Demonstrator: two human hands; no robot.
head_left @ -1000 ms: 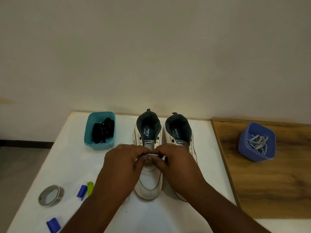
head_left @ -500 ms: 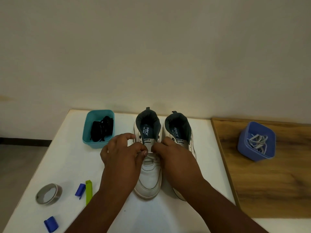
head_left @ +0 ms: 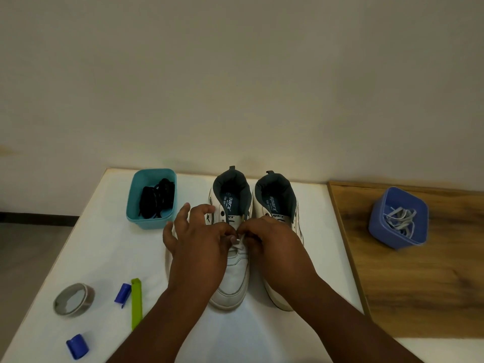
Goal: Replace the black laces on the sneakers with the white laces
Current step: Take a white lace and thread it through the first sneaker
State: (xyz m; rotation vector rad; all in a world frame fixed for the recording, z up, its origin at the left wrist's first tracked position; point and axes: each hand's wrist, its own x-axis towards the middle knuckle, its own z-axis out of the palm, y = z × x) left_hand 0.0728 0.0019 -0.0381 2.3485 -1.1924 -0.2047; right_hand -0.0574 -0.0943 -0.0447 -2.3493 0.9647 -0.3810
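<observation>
left hand, right hand pinch white lace | left sneaker | teal tub: black laces

The sneakers are white with dark grey lining and blue insoles. A white lace crosses one. A teal tub holds black laces; a blue tub holds white laces. The tabletop is white, beside brown wood grain. A green clip, blue caps and a grey tape roll lie nearby.
</observation>
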